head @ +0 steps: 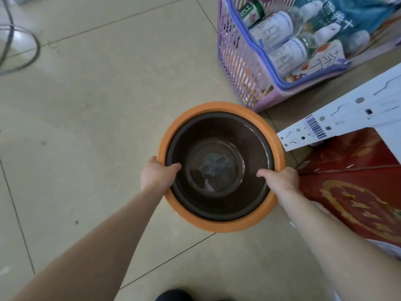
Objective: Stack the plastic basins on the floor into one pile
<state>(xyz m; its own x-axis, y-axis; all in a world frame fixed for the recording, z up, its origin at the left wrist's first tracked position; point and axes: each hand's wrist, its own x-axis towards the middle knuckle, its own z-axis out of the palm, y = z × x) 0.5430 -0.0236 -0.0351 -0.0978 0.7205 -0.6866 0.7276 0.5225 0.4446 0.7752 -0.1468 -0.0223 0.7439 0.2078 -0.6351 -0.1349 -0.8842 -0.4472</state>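
Dark basin (pixel 219 168): nested inside orange basin (pixel 221 223), on the tiled floor (pixel 97 105) beside a purple basket (pixel 243 68). Judged light, stiff, smooth-walled; best taken at opposite rims. Mouths face upward; round, no long axis. Left hand (pixel 156 173) and right hand (pixel 282 181): each grip is pinched over the rims, thumbs inside.

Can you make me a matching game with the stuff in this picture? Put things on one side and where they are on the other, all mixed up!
Things:
1. dark brown basin
2. orange basin
3. white bottles
4. left hand

Places:
A. lying in the purple basket
B. nested inside another basin
C. gripping the near left rim of the basins
D. on the outside, holding another basin

Pairs: 1-B, 2-D, 3-A, 4-C
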